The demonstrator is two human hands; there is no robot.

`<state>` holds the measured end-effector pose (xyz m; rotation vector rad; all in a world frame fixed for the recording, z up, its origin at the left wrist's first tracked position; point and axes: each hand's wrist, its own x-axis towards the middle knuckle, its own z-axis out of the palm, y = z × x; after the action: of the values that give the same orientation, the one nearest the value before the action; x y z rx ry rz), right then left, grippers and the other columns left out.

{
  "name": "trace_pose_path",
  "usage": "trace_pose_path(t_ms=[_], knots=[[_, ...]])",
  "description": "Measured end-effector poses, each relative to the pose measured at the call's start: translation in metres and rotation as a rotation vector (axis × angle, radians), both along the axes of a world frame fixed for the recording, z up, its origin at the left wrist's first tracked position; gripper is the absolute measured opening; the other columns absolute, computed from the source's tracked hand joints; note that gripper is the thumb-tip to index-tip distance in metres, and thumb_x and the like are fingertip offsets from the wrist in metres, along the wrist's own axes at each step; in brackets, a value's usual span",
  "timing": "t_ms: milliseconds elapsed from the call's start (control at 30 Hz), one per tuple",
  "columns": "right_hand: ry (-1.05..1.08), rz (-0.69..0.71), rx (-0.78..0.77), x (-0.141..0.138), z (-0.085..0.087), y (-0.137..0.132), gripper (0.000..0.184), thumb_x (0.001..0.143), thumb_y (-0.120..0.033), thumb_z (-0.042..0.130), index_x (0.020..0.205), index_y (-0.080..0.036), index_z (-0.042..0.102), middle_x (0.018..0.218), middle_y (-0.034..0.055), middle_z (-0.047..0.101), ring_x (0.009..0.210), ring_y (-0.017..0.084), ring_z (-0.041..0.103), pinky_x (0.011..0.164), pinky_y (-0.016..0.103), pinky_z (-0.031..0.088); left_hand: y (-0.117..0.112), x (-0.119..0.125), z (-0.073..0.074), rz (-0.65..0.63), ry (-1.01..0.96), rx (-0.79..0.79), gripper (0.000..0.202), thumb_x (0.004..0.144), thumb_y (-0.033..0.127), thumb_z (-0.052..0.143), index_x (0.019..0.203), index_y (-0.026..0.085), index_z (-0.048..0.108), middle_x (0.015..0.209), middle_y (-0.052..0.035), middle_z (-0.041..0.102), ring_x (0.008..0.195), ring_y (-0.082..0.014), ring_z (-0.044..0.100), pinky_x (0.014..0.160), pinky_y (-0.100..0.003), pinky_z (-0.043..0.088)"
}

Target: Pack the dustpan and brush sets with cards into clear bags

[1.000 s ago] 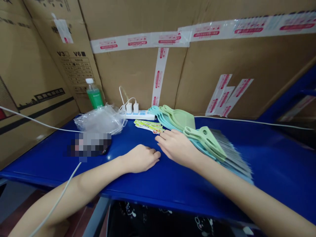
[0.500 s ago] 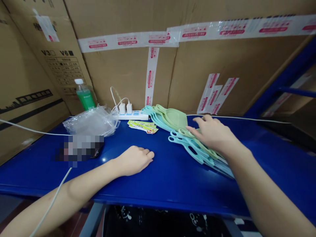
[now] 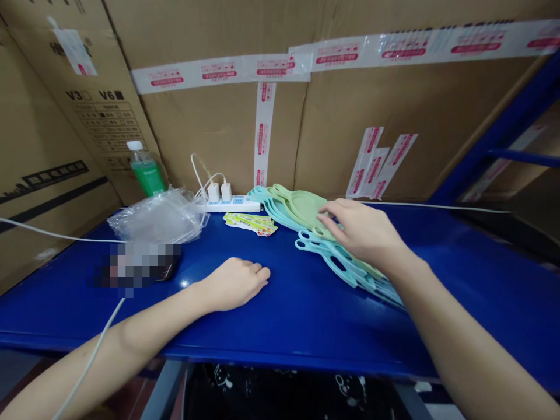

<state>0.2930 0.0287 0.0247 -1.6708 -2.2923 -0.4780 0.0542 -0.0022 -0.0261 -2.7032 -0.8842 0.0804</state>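
Observation:
My left hand (image 3: 238,284) rests on the blue table with its fingers curled into a loose fist; nothing shows in it. My right hand (image 3: 356,229) hovers at a pile of flat plastic paddle shapes with looped handles. Its thumb and fingers are bent and slightly apart, at the right edge of the upper pale green paddle (image 3: 304,205); I cannot tell if they touch it. Pale blue paddles (image 3: 276,209) lie fanned beneath that green one. A second stack of light blue paddles (image 3: 336,265), with green among them, lies nearer me, partly hidden under my right hand and wrist.
Colourful paper labels (image 3: 251,223) lie on the table (image 3: 280,326) before a white power strip (image 3: 236,205) with two chargers. At the left are clear plastic bags (image 3: 160,219), a green bottle (image 3: 149,175) and a blurred dark object (image 3: 168,265). Cardboard (image 3: 210,134) walls the back.
My right hand has moved left, onto the edge of the upper green paddle. The left hand keeps its place and its curled shape. The whole view has shifted slightly.

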Motion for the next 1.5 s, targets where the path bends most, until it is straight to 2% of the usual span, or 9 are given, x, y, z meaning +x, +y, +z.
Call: trace_pose_path(t_ms=[67, 167, 267, 400, 600, 900, 1133, 1333, 1500], knots=[[0.011, 0.177, 0.039, -0.016, -0.006, -0.006, 0.03, 0.092, -0.027, 0.036, 0.084, -0.016, 0.063, 0.087, 0.0096, 0.068, 0.084, 0.022, 0.062, 0.062, 0.028, 0.039, 0.0, 0.0, -0.001, -0.024, -0.032, 0.011, 0.021, 0.093, 0.023, 0.04, 0.075, 0.018, 0.05, 0.066, 0.0003, 0.061, 0.056, -0.016, 0.059, 0.052, -0.027, 0.038], [-0.073, 0.489, -0.134, -0.043, -0.026, -0.016, 0.025, 0.093, -0.025, 0.04, 0.082, -0.016, 0.061, 0.077, 0.0059, 0.068, 0.072, 0.018, 0.062, 0.059, 0.027, 0.034, -0.002, 0.002, -0.004, -0.074, -0.084, -0.001, 0.024, 0.093, 0.025, 0.04, 0.072, 0.018, 0.05, 0.063, 0.001, 0.061, 0.055, -0.0154, 0.058, 0.053, -0.027, 0.038], [-0.16, 0.579, -0.301, -0.061, -0.045, -0.021, 0.021, 0.093, -0.021, 0.041, 0.086, -0.016, 0.06, 0.074, 0.005, 0.068, 0.064, 0.017, 0.061, 0.053, 0.028, 0.026, -0.004, 0.004, -0.006, -0.177, -0.1, -0.04, 0.027, 0.093, 0.026, 0.041, 0.069, 0.019, 0.049, 0.061, 0.0018, 0.061, 0.056, -0.0146, 0.058, 0.053, -0.027, 0.037], [-0.145, 0.536, -0.326, -0.061, -0.049, -0.019, 0.022, 0.095, -0.021, 0.037, 0.093, -0.014, 0.058, 0.077, 0.0065, 0.069, 0.065, 0.017, 0.061, 0.051, 0.029, 0.02, -0.005, 0.004, -0.006, -0.28, -0.094, -0.07, 0.027, 0.093, 0.028, 0.042, 0.069, 0.019, 0.049, 0.062, 0.0021, 0.062, 0.057, -0.0141, 0.059, 0.053, -0.027, 0.037], [-0.073, 0.463, -0.275, -0.05, -0.043, -0.013, 0.025, 0.092, -0.016, 0.04, 0.114, -0.014, 0.05, 0.082, 0.0071, 0.069, 0.067, 0.019, 0.062, 0.051, 0.028, 0.021, -0.007, 0.004, -0.004, -0.258, -0.101, -0.094, 0.013, 0.092, 0.023, 0.041, 0.092, 0.017, 0.053, 0.066, 0.0018, 0.064, 0.056, -0.0143, 0.059, 0.051, -0.027, 0.037], [-0.108, 0.468, -0.337, -0.053, -0.049, -0.013, 0.03, 0.09, -0.019, 0.045, 0.12, -0.014, 0.048, 0.091, 0.0075, 0.07, 0.077, 0.021, 0.065, 0.054, 0.029, 0.028, -0.008, 0.004, -0.007, -0.268, -0.11, -0.07, 0.022, 0.093, 0.022, 0.036, 0.107, 0.016, 0.052, 0.067, 0.0, 0.066, 0.057, -0.0155, 0.061, 0.055, -0.027, 0.042], [-0.121, 0.465, -0.345, -0.049, -0.047, -0.011, 0.022, 0.09, -0.019, 0.045, 0.108, -0.016, 0.058, 0.093, 0.0076, 0.07, 0.078, 0.022, 0.066, 0.056, 0.029, 0.032, -0.008, 0.003, -0.008, -0.294, -0.118, -0.073, 0.022, 0.093, 0.021, 0.035, 0.103, 0.016, 0.055, 0.067, -0.0001, 0.065, 0.058, -0.0153, 0.06, 0.053, -0.027, 0.041], [-0.016, 0.548, -0.394, -0.047, -0.045, -0.01, 0.035, 0.091, -0.021, 0.044, 0.125, -0.02, 0.05, 0.097, 0.0077, 0.07, 0.081, 0.022, 0.065, 0.063, 0.029, 0.039, -0.008, 0.003, -0.007, -0.291, -0.162, -0.048, 0.026, 0.095, 0.022, 0.031, 0.104, 0.016, 0.054, 0.066, 0.0005, 0.065, 0.055, -0.0146, 0.059, 0.052, -0.027, 0.04], [0.012, 0.577, -0.484, -0.044, -0.041, -0.009, 0.021, 0.092, -0.024, 0.042, 0.1, -0.018, 0.061, 0.09, 0.0065, 0.07, 0.078, 0.021, 0.064, 0.067, 0.03, 0.041, -0.009, 0.002, -0.005, -0.295, -0.152, -0.08, 0.03, 0.096, 0.025, 0.029, 0.091, 0.018, 0.057, 0.066, 0.0009, 0.064, 0.056, -0.0137, 0.058, 0.051, -0.027, 0.038]])
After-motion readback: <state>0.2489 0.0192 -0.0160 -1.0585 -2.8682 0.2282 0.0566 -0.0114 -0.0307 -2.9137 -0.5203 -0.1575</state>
